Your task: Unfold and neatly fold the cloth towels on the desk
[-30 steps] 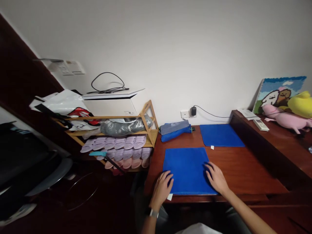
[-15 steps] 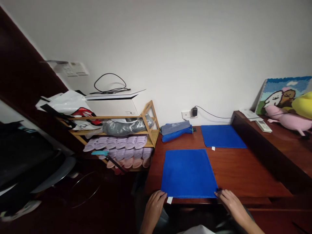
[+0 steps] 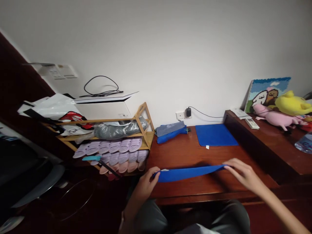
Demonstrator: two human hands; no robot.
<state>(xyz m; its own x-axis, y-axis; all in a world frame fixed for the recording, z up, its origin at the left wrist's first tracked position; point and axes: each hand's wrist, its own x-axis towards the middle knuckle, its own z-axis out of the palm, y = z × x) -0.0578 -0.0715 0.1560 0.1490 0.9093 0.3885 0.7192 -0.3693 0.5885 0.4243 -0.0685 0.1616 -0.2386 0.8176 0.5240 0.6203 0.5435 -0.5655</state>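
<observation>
A blue cloth is stretched between my two hands just above the wooden desk, seen as a narrow strip. My left hand pinches its left corner, near a small white tag. The opposite corner is pinched by my right hand. Farther back on the desk lies a second blue cloth, flat, with a white tag at its front edge.
Bundled grey and blue fabric rests at the desk's back left. A wooden rack with lilac slippers stands to the left. On the raised right surface lie a pink plush toy and a remote control.
My hands went from lying at the sides of the flat cloth to its near corners, then lifted it off the desk. The view has turned slightly right.
</observation>
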